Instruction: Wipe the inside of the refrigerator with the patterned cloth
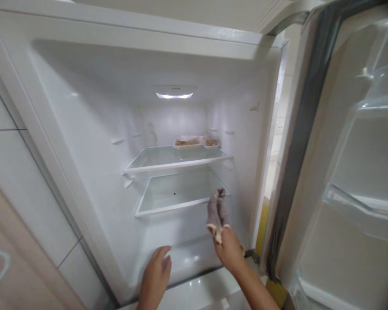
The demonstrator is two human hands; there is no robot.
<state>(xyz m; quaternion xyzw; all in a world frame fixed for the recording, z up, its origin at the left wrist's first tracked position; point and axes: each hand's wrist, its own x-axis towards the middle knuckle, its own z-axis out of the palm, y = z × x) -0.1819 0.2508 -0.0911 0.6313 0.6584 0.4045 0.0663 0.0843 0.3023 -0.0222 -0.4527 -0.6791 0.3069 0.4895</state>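
My right hand [230, 250] grips a greyish-brown cleaning cloth [217, 215], whose far end reaches up to the right front corner of the lower glass shelf [177, 189]. Whether the cloth touches that shelf I cannot tell. Low in the opening, my left hand [155, 275] holds nothing; its thumb and fingers are apart. Both hands are inside the open white fridge [84, 172]. A small dark speck [174, 193] shows on the lower shelf.
Two wrapped food trays [187, 142] sit at the back of the upper glass shelf [161, 159]. On the right the fridge door [352, 163] stands open, with clear door bins [362, 211]. A lamp [174, 94] glows at the back. Tiled wall [42, 189] borders the left.
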